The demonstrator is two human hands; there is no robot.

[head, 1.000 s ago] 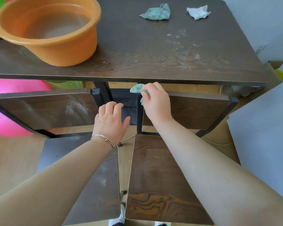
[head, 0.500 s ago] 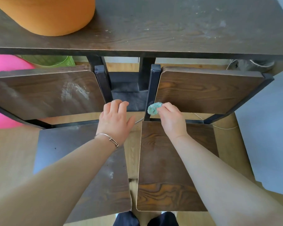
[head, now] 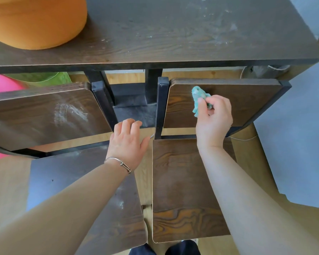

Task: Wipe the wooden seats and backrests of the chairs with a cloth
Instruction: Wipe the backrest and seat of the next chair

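Note:
Two dark wooden chairs stand side by side under the table edge. My right hand [head: 215, 118] pinches a small teal cloth [head: 198, 98] against the right chair's backrest [head: 247, 102], at its upper left part. Below it lies the right chair's seat [head: 180, 190]. My left hand [head: 128, 142], with a bracelet on the wrist, hovers with loosely bent fingers over the far right corner of the left chair's seat [head: 63, 181]. The left chair's backrest [head: 35, 116] carries whitish smears.
A dark wooden table [head: 173, 39] with dusty marks spans the top, an orange basin [head: 37, 21] at its left. A pink ball [head: 0, 85] and something green [head: 44, 78] sit behind the left chair. A grey board [head: 298, 144] stands at right.
My right hand has carried the cloth from the backrest's lower left corner up and to the right across the right backrest. The view has tilted down. My left hand has barely moved.

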